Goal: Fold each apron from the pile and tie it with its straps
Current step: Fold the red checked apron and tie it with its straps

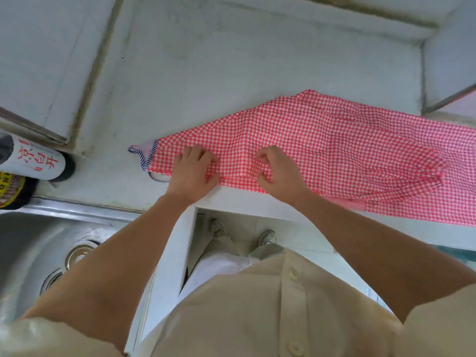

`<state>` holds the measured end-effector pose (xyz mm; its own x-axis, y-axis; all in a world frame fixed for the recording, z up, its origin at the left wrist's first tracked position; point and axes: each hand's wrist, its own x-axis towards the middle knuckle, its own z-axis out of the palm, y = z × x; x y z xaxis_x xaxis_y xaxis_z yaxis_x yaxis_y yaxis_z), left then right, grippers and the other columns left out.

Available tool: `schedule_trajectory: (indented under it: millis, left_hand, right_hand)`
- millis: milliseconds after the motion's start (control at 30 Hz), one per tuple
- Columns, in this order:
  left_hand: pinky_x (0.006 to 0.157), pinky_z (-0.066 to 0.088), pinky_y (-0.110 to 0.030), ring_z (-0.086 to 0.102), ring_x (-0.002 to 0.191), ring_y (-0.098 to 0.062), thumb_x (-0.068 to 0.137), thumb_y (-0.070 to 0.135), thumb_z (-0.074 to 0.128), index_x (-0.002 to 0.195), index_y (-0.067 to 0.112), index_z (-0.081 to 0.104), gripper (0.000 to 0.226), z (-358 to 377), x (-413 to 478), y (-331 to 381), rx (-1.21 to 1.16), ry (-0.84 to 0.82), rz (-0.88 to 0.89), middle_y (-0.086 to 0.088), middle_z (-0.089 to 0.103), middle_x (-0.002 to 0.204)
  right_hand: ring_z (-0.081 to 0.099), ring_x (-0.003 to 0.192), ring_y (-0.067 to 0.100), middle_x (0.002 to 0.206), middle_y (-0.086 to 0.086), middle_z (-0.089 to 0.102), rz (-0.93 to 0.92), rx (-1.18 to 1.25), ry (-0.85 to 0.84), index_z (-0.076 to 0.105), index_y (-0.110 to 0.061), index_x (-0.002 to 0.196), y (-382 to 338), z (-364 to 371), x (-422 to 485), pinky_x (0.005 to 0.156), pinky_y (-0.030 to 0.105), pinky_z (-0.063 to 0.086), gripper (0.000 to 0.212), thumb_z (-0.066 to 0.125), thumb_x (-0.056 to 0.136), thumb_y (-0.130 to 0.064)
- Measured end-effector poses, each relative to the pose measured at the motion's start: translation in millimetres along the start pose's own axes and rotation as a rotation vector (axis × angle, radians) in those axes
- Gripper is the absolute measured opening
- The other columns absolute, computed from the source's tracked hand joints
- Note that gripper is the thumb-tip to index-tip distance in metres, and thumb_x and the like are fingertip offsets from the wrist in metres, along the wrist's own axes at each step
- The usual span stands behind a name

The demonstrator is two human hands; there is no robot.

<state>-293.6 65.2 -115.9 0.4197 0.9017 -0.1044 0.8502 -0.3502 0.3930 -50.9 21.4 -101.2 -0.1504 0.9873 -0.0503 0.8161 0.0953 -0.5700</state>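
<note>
A red-and-white checked apron [334,140] lies folded lengthwise on the pale counter [231,60], running from centre to the right edge. A blue-striped trim piece [145,154] pokes out at its left end. My left hand [193,171] presses on the apron's near left corner, fingers curled over the cloth. Beside it, my right hand [275,171] pinches the near edge of the fabric between thumb and fingers. Gathered checked fabric, perhaps a strap or pocket [435,171], bunches toward the right.
A steel sink [38,253] with its drain sits at the lower left. Bottles with labels [33,161] stand at the left by the sink's rim. A wall corner and ledge [448,99] rise at the right. The counter's front edge runs under my wrists.
</note>
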Motion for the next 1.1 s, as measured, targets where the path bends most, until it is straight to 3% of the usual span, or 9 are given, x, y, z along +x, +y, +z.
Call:
schedule_trajectory:
  millis: [67, 167, 333, 500, 700, 800, 900, 1000, 1100]
  left_hand:
    - [0.096, 0.041, -0.053, 0.05, 0.11, -0.031, 0.078, 0.06, 0.043, 0.111, 0.015, 0.061, 0.058, 1.2, 3.1, 12.1, 0.017, -0.095, 0.07, -0.009, 0.056, 0.118]
    - [0.099, 0.039, -0.052, 0.05, 0.114, -0.031, 0.08, 0.055, 0.062, 0.116, 0.018, 0.059, 0.052, 5.4, 7.5, 21.0, 0.073, -0.094, 0.062, -0.008, 0.056, 0.121]
    - [0.097, 0.042, -0.051, 0.053, 0.112, -0.032, 0.084, 0.035, 0.07, 0.119, 0.016, 0.058, 0.042, 6.2, 10.6, 34.5, 0.095, -0.051, 0.007, -0.01, 0.057, 0.119]
    - [0.082, 0.048, -0.045, 0.061, 0.087, -0.033, 0.087, 0.012, 0.066, 0.094, 0.008, 0.067, 0.009, 7.3, 9.7, 38.2, 0.133, 0.053, 0.162, -0.013, 0.063, 0.096]
    - [0.063, 0.04, -0.032, 0.053, 0.064, -0.025, 0.077, 0.01, 0.067, 0.078, 0.007, 0.061, 0.007, -2.9, 7.7, 26.7, 0.176, 0.078, 0.292, -0.01, 0.059, 0.074]
    - [0.058, 0.042, -0.027, 0.051, 0.059, -0.018, 0.078, 0.012, 0.069, 0.074, 0.011, 0.059, 0.011, -0.7, 5.2, 23.7, 0.191, -0.039, 0.347, -0.004, 0.059, 0.068]
    - [0.059, 0.041, -0.023, 0.053, 0.063, -0.014, 0.088, 0.03, 0.062, 0.076, 0.016, 0.058, 0.018, 1.7, 4.9, 28.8, 0.207, -0.175, 0.284, 0.001, 0.06, 0.072]
    - [0.06, 0.037, -0.022, 0.049, 0.067, -0.011, 0.093, 0.04, 0.052, 0.08, 0.018, 0.058, 0.025, 1.8, 11.4, 34.0, 0.194, -0.181, 0.247, 0.003, 0.06, 0.079]
    - [0.07, 0.048, -0.03, 0.056, 0.087, -0.02, 0.094, 0.041, 0.053, 0.11, 0.015, 0.061, 0.031, 7.9, 19.3, 46.3, 0.153, -0.085, 0.297, -0.005, 0.058, 0.105]
  right_hand:
    - [0.053, 0.1, 0.015, 0.113, 0.006, 0.059, 0.035, -0.081, -0.06, 0.056, -0.007, 0.122, 16.8, -4.8, -16.3, 0.088, 0.034, 0.049, 0.043, 0.069, 0.084, -0.022]
    - [0.052, 0.106, 0.019, 0.118, 0.005, 0.056, 0.067, -0.149, -0.101, 0.055, -0.01, 0.122, 34.3, -3.9, -28.9, 0.092, 0.037, 0.049, 0.042, 0.068, 0.086, -0.029]
    - [0.055, 0.098, 0.02, 0.112, 0.006, 0.056, 0.04, -0.198, -0.054, 0.057, -0.011, 0.113, 36.3, -0.8, -28.2, 0.077, 0.039, 0.053, 0.032, 0.066, 0.087, -0.027]
    - [0.058, 0.082, 0.024, 0.097, 0.01, 0.059, 0.041, -0.283, -0.005, 0.063, -0.007, 0.097, 32.3, 6.6, -23.3, 0.059, 0.037, 0.05, 0.013, 0.061, 0.086, -0.015]
    - [0.051, 0.06, 0.015, 0.07, 0.0, 0.059, -0.111, -0.181, 0.014, 0.06, -0.011, 0.075, 27.6, -10.0, -29.1, 0.05, 0.025, 0.039, 0.002, 0.062, 0.076, -0.011]
    - [0.051, 0.069, 0.013, 0.079, -0.004, 0.057, -0.087, -0.188, -0.177, 0.056, -0.015, 0.08, 25.4, -16.2, -35.2, 0.057, 0.028, 0.043, 0.004, 0.059, 0.082, -0.014]
    - [0.05, 0.078, 0.012, 0.087, -0.007, 0.051, -0.021, -0.223, -0.319, 0.052, -0.019, 0.088, 27.5, -14.4, -39.0, 0.069, 0.03, 0.046, 0.006, 0.055, 0.089, -0.015]
    - [0.053, 0.081, 0.011, 0.099, -0.006, 0.054, 0.041, -0.193, -0.27, 0.057, -0.016, 0.109, 27.8, -14.6, -41.3, 0.075, 0.032, 0.051, 0.015, 0.054, 0.095, -0.021]
    - [0.047, 0.078, 0.008, 0.12, 0.003, 0.053, 0.058, -0.144, -0.107, 0.055, -0.011, 0.125, 30.2, -11.8, -45.3, 0.067, 0.03, 0.049, 0.032, 0.054, 0.094, -0.018]
